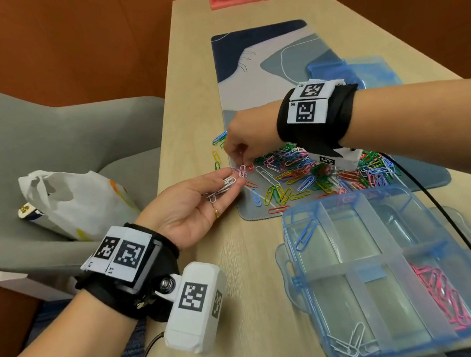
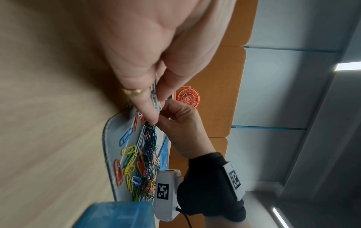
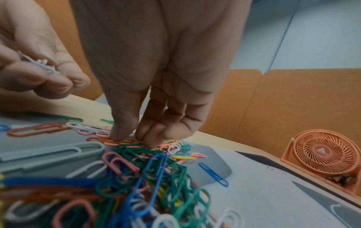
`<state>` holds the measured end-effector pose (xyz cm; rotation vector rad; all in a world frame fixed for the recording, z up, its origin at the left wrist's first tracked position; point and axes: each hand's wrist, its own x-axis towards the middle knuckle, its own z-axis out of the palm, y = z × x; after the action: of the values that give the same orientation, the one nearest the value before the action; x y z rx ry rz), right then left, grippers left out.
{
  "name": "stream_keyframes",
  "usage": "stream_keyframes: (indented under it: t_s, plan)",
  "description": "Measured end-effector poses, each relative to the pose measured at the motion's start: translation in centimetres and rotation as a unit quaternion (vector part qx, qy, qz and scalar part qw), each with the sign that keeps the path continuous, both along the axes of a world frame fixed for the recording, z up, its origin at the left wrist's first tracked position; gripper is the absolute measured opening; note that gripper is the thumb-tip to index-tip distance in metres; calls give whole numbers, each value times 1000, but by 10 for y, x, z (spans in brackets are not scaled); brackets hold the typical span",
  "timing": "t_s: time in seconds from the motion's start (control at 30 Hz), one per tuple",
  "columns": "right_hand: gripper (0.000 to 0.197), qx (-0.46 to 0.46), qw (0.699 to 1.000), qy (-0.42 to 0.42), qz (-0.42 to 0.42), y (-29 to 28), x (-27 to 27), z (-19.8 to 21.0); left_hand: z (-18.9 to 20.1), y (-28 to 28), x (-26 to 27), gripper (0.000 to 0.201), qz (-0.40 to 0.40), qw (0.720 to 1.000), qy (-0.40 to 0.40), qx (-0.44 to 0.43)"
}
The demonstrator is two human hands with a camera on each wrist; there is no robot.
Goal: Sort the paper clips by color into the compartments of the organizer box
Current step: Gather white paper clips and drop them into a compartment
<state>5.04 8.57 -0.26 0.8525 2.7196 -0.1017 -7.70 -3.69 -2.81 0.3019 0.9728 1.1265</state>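
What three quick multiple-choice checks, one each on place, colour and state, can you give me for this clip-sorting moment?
1. Where are the pink clips in the organizer box?
A. near right compartment
B. far left compartment
C. lid

2. What colour are the clips in the left hand?
A. green
B. white
C. blue

3. What is the right hand doing?
A. resting flat
B. fingertips down at the loose pile
C. gripping the box

Answers: 1 A, pink heap sits near right. 2 B, white clips lie on the fingers. 3 B, fingertips meet the pile's edge.
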Motion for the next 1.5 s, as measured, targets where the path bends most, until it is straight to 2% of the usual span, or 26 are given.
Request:
stream_keyframes:
  t_s: [0.13, 0.3, 0.43, 0.6, 0.7, 0.8, 0.9, 1.0, 1.2, 1.37, 1.5]
  plan:
    - [11, -3, 1000, -16, 0, 2, 2, -1, -1, 2, -2, 17, -8, 1000, -8, -12]
    - [4, -33, 998, 41, -23, 2, 6, 8, -4, 5, -2, 15, -25, 999, 1, -24]
    - [8, -115, 985, 115, -52, -4, 5, 22, -6, 8, 0, 23, -16, 999, -5, -32]
    - [12, -223, 957, 184, -31, -24, 0, 37, -6, 9, 3, 37, -11, 999, -44, -30]
    - [15, -180, 969, 166, -38, -21, -1, 36, -7, 8, 3, 38, -7, 998, -45, -41]
    - [19, -99, 989, 96, -43, -15, 0, 28, -8, 6, 2, 36, 3, 998, -43, -42]
    - [23, -47, 999, 13, -15, -15, -1, 16, -7, 4, 1, 28, 1, 999, -35, -34]
    - [25, -19, 999, -28, 16, -15, -4, 7, -6, 4, 1, 23, -10, 999, -23, -26]
    - [16, 8, 999, -46, 22, -9, -7, 1, -6, 1, 4, 35, -19, 1000, 9, -2]
    - [11, -1, 999, -40, 22, -8, -2, 1, -5, 1, 3, 27, -13, 1000, 11, -14]
    - [16, 6, 999, -31, 23, -8, 1, -1, -5, 1, 2, 25, -9, 1000, 9, -21]
